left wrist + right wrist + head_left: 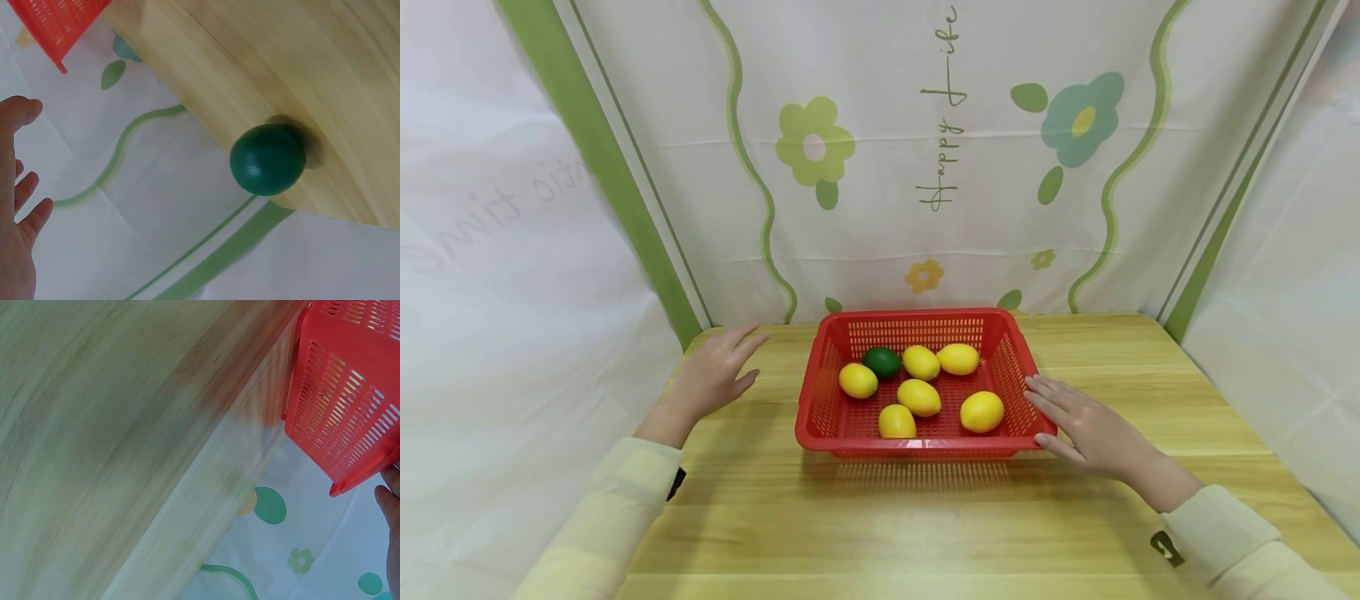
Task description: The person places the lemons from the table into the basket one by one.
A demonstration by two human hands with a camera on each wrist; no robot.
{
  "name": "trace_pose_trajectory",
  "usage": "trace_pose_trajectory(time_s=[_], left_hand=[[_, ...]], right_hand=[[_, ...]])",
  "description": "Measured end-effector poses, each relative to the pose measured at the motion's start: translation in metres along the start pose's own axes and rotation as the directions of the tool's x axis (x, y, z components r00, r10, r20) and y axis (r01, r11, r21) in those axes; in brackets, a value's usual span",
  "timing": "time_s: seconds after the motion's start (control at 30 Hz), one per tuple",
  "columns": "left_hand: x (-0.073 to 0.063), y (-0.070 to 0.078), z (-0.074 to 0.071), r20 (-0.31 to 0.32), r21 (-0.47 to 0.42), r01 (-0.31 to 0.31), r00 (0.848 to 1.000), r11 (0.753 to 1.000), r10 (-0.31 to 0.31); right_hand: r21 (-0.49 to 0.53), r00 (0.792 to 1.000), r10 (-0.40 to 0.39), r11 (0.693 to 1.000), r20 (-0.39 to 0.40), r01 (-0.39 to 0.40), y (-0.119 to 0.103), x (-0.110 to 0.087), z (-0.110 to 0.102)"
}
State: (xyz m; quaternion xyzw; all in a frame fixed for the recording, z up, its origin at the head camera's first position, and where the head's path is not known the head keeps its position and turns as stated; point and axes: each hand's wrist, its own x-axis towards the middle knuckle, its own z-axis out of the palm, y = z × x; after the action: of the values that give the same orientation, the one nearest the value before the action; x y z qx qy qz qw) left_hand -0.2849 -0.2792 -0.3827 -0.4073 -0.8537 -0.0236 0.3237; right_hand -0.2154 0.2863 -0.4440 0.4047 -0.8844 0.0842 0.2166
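Observation:
A red plastic basket (917, 454) with slotted walls stands on the table in the head view. Several yellow lemons (919, 398) and one dark green fruit (882, 362) lie inside it. My right hand (1101, 433) rests its fairly straight fingers at the basket's right rim, thumb near the front corner. To the left of the basket, apart from it, my left hand (715, 375) hovers with fingers spread and nothing in them. The left wrist view shows another dark green fruit (267, 159) on the table near its corner; the left arm hides that spot from the head camera.
The wooden table (910, 533) has white cloth walls on its left, right and far sides. The back curtain (880, 233), printed with flowers and wavy green lines, hangs close behind the basket.

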Motion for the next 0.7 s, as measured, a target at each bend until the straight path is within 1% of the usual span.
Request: trace_pose_trajectory(time_s=[0.17, 0.4, 0.7], left_hand=[[-0.008, -0.006, 0.000, 0.003, 0.002, 0.028, 1.000, 1.000, -0.028], [-0.019, -0.012, 0.001, 0.028, -0.011, 0.086, 0.996, 0.996, -0.085], [-0.031, -0.019, 0.006, 0.016, -0.004, 0.082, 0.997, 0.997, -0.082]], right_hand=[[0.002, 1.000, -0.002, 1.000, -0.002, 0.002, 0.000, 0.000, 0.000], [0.002, 1.000, -0.003, 1.000, -0.001, 0.003, 0.001, 0.000, 0.001], [-0.001, 1.000, -0.002, 1.000, 0.001, 0.002, 0.000, 0.000, 0.000]])
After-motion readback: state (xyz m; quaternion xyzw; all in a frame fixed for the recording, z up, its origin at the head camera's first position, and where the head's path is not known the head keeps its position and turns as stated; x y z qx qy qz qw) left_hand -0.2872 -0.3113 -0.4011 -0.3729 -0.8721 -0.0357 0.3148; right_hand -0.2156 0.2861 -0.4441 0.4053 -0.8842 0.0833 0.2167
